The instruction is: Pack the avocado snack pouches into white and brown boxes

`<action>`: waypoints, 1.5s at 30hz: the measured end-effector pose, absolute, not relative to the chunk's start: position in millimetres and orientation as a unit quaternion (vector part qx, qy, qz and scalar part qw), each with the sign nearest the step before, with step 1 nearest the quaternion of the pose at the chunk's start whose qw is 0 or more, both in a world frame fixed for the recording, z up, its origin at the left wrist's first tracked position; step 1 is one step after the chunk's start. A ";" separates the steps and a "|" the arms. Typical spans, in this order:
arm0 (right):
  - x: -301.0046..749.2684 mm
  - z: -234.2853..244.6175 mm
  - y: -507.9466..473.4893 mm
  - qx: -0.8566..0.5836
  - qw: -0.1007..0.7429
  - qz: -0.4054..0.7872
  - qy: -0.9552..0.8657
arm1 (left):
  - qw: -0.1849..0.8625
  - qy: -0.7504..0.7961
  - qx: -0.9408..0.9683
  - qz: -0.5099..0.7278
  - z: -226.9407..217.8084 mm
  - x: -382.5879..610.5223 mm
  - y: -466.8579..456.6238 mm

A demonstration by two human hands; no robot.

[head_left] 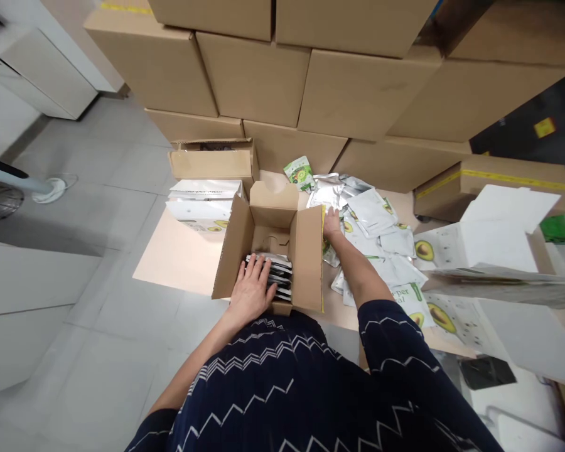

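Note:
An open cardboard box point(308, 251) stands in front of me with its flaps up. Silver and black sachets point(280, 276) stand in a row in its near part. My left hand point(254, 282) rests over the box's near left edge, its fingers spread flat on those sachets. To the right of the box, my right hand point(332, 224) reaches down to a loose heap of white and silver pouches point(370, 213) with avocado pictures. Its fingers look stretched out at the heap's left edge, partly hidden by the box flap.
Behind the table point(174, 257) rises a wall of stacked cartons point(254, 75). A smaller carton point(211, 164) and white printed boxes point(202, 207) stand at the left. Opened white avocado cartons point(494, 238) crowd the right side. A green pouch point(299, 173) leans at the back.

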State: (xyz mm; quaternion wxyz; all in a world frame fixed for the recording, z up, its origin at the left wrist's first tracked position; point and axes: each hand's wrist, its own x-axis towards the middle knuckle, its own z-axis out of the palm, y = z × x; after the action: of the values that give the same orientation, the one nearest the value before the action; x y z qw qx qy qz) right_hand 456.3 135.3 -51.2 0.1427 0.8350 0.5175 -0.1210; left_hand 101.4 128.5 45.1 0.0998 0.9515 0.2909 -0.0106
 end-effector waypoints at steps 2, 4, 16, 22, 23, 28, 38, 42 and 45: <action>453.5 -49.6 133.6 0.832 0.137 -0.120 0.523 | 0.097 0.289 0.952 -0.007 44.6 101.3 128.1; 450.5 -46.8 133.5 0.835 0.125 -0.119 0.522 | 0.094 0.290 0.952 -0.007 44.8 101.1 127.6; 484.9 69.5 113.0 0.933 -0.160 0.083 0.310 | 0.109 0.290 0.950 -0.018 44.6 101.9 129.2; 455.2 173.1 71.4 0.756 -0.429 0.219 0.444 | 0.111 0.288 0.951 -0.025 47.5 102.6 128.8; 445.3 183.9 70.5 0.725 -0.457 0.217 0.467 | 0.109 0.288 0.951 -0.026 48.5 102.8 128.7; 389.5 186.0 96.4 0.689 -0.428 0.083 0.578 | 0.103 0.290 0.951 -0.030 51.2 103.9 127.9; 312.1 93.6 155.2 0.691 -0.062 -0.258 0.672 | 0.104 0.293 0.950 -0.025 50.2 103.2 127.2; 312.1 73.9 166.0 0.677 0.023 -0.316 0.664 | 0.108 0.294 0.949 -0.020 50.7 103.7 127.0; 311.7 69.2 168.8 0.653 0.053 -0.337 0.677 | 0.106 0.296 0.949 -0.021 50.0 104.6 127.2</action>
State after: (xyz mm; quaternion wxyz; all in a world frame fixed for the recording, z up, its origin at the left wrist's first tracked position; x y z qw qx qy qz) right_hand 311.7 168.8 69.2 0.0525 0.6528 0.6766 -0.3366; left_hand 104.6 127.2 50.0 0.1056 0.9490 0.2964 -0.0214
